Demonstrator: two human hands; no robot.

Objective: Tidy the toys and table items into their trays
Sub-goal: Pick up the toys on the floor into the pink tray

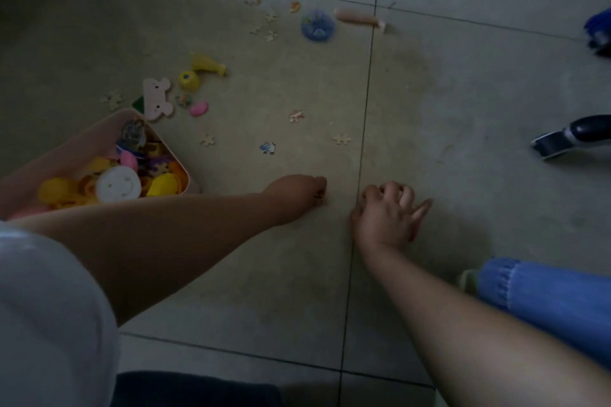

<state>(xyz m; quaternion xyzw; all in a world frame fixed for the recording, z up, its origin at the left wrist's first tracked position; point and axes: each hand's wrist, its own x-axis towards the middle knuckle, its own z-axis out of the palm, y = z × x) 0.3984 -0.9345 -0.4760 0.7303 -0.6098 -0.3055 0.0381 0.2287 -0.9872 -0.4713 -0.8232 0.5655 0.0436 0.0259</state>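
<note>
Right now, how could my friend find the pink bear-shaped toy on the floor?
Start at the pink plastic tray full of toys on the left. Just past its far corner lies the flat, pale pink bear-shaped toy, beside a yellow round toy. It alone has round ears and two dark dot eyes.

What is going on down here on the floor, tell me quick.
A person is picking toys up off a tiled floor. The left hand is curled, fingertips down on the floor; what it pinches is too small to tell. The right hand rests on the floor beside it. A pink tray at the left already holds many plastic toys. Puzzle pieces, a blue disc and a yellow toy still lie scattered.
</note>
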